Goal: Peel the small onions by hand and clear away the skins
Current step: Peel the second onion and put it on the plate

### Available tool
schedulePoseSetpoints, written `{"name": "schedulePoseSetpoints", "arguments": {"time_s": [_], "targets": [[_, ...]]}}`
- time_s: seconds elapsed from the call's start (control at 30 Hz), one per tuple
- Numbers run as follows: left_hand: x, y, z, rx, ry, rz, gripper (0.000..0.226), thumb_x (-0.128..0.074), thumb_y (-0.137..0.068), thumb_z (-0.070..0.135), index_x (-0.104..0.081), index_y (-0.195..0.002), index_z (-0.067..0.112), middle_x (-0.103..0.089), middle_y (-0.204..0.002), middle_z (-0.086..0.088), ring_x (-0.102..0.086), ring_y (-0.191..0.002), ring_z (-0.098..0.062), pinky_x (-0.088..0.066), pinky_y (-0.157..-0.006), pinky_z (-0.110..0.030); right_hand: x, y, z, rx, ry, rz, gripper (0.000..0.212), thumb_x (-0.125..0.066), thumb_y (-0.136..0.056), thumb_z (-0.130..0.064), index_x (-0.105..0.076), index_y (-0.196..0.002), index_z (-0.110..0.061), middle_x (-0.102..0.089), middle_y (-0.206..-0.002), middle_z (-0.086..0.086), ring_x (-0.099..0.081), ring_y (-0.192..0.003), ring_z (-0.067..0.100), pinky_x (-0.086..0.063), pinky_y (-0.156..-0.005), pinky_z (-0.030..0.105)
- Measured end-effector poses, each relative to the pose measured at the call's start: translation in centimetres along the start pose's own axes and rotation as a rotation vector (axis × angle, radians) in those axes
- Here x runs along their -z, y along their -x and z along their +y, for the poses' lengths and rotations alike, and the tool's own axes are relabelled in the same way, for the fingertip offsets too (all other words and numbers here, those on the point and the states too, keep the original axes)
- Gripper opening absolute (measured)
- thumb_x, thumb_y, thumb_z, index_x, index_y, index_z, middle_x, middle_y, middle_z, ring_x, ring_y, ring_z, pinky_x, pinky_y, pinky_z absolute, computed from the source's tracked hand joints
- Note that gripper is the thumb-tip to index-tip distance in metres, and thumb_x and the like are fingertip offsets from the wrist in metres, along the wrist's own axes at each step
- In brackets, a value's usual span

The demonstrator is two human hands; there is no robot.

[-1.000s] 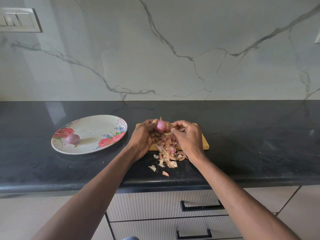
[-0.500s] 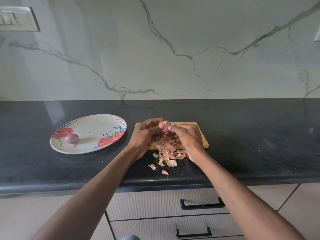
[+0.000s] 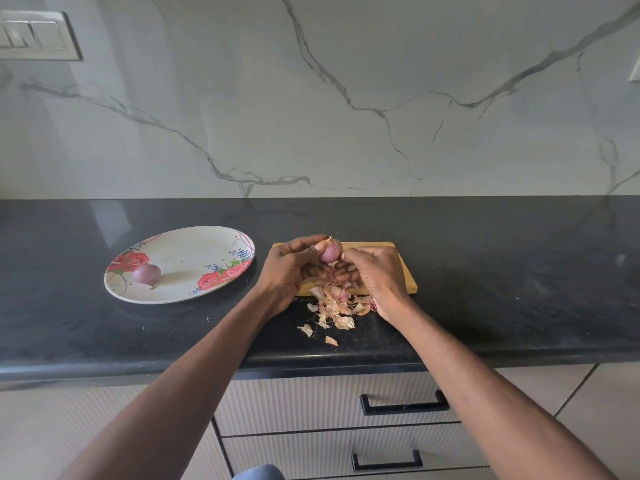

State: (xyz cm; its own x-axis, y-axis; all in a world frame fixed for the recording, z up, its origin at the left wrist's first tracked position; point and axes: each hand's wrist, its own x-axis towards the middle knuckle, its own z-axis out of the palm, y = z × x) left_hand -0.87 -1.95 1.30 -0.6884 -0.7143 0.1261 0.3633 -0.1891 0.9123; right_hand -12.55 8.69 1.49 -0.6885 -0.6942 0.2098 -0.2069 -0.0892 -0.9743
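A small pink onion (image 3: pixel 331 251) is held up between both hands above a wooden cutting board (image 3: pixel 403 271). My left hand (image 3: pixel 289 268) grips it from the left, thumb on its top. My right hand (image 3: pixel 375 275) holds it from the right with curled fingers under it. A pile of papery onion skins (image 3: pixel 337 306) lies under the hands, spilling off the board's near edge onto the black counter. A second purple onion (image 3: pixel 148 274) lies on the left part of a white flowered plate (image 3: pixel 207 251).
The black counter (image 3: pixel 519 289) runs the full width, with a marble wall behind. Stray skin bits (image 3: pixel 331 340) lie near the counter's front edge. Drawers with black handles (image 3: pixel 403 405) are below. A switch plate (image 3: pixel 34 36) is on the wall at top left.
The onion has turned in my hands and shows more of its pink body. Both hands stay over the board, shifted slightly.
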Motion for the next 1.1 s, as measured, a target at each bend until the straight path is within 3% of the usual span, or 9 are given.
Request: {"name": "schedulePoseSetpoints", "arguments": {"time_s": [0.27, 0.37, 0.47, 0.63, 0.73, 0.97, 1.1], "targets": [[0.1, -0.1, -0.2, 0.004, -0.009, -0.013, 0.024, -0.064, -0.091, -0.003, -0.068, -0.115, -0.007, -0.076, -0.093, -0.016, -0.073, -0.069, -0.020, -0.058, -0.059, -0.025, 0.0, 0.3, -0.3, 0.000, -0.045, -0.067, 0.011, -0.076, -0.084, -0.017, -0.082, -0.080, -0.009, -0.077, -0.075, 0.007, -0.076, -0.075, 0.030, -0.063, -0.073, 0.037], [0.2, -0.1, -0.2, 0.009, -0.012, -0.010, 0.023, -0.063, -0.092, -0.004, -0.069, -0.114, -0.006, -0.076, -0.095, -0.017, -0.073, -0.070, -0.020, -0.059, -0.060, -0.025, 0.0, 0.2, -0.1, 0.000, -0.053, -0.056, 0.011, -0.077, -0.085, -0.015, -0.081, -0.079, -0.007, -0.077, -0.073, 0.009, -0.075, -0.070, 0.028, -0.062, -0.066, 0.032], [0.4, -0.3, -0.4, 0.007, -0.023, -0.006, 0.023, -0.062, -0.093, -0.003, -0.069, -0.114, -0.006, -0.075, -0.096, -0.019, -0.072, -0.067, -0.021, -0.060, -0.061, -0.026, -0.1, 0.0, 0.1, 0.003, -0.023, -0.024, 0.016, -0.080, -0.083, -0.016, -0.078, -0.077, -0.002, -0.075, -0.070, 0.014, -0.074, -0.065, 0.031, -0.062, -0.064, 0.036], [0.2, -0.2, -0.4, -0.015, -0.022, 0.003, 0.018, -0.067, -0.090, 0.000, -0.071, -0.108, 0.000, -0.076, -0.097, -0.019, -0.071, -0.070, -0.023, -0.063, -0.069, -0.029, 0.0, 0.1, -0.2, 0.023, -0.005, 0.010, 0.016, -0.079, -0.081, -0.014, -0.077, -0.065, -0.014, -0.074, -0.064, 0.003, -0.070, -0.058, 0.012, -0.053, -0.056, 0.021], [0.0, 0.0, -0.5, -0.049, -0.043, 0.002, 0.019, -0.068, -0.089, -0.001, -0.070, -0.108, 0.002, -0.076, -0.102, -0.017, -0.072, -0.077, -0.023, -0.063, -0.074, -0.031, 0.2, -0.1, -0.1, 0.065, -0.013, 0.029, 0.017, -0.078, -0.082, -0.013, -0.079, -0.067, -0.021, -0.075, -0.068, -0.001, -0.072, -0.066, 0.011, -0.058, -0.064, 0.024], [-0.3, 0.5, -0.4, -0.109, -0.160, 0.009, 0.025, -0.073, -0.085, 0.000, -0.070, -0.109, 0.007, -0.074, -0.111, -0.017, -0.073, -0.089, -0.027, -0.062, -0.076, -0.032, 0.0, -0.6, 0.6, 0.064, 0.073, 0.080, 0.010, -0.080, -0.082, -0.012, -0.080, -0.075, -0.018, -0.075, -0.067, -0.005, -0.071, -0.063, 0.008, -0.059, -0.064, 0.027], [-0.6, 0.9, -0.4, -0.126, -0.183, -0.003, 0.039, -0.080, -0.070, 0.015, -0.072, -0.107, 0.007, -0.074, -0.110, -0.017, -0.073, -0.091, -0.028, -0.062, -0.078, -0.033, -0.2, -0.7, 0.8, 0.108, 0.153, 0.095, 0.006, -0.079, -0.083, -0.014, -0.081, -0.077, -0.013, -0.074, -0.066, -0.005, -0.069, -0.061, 0.005, -0.053, -0.058, 0.019]]}}
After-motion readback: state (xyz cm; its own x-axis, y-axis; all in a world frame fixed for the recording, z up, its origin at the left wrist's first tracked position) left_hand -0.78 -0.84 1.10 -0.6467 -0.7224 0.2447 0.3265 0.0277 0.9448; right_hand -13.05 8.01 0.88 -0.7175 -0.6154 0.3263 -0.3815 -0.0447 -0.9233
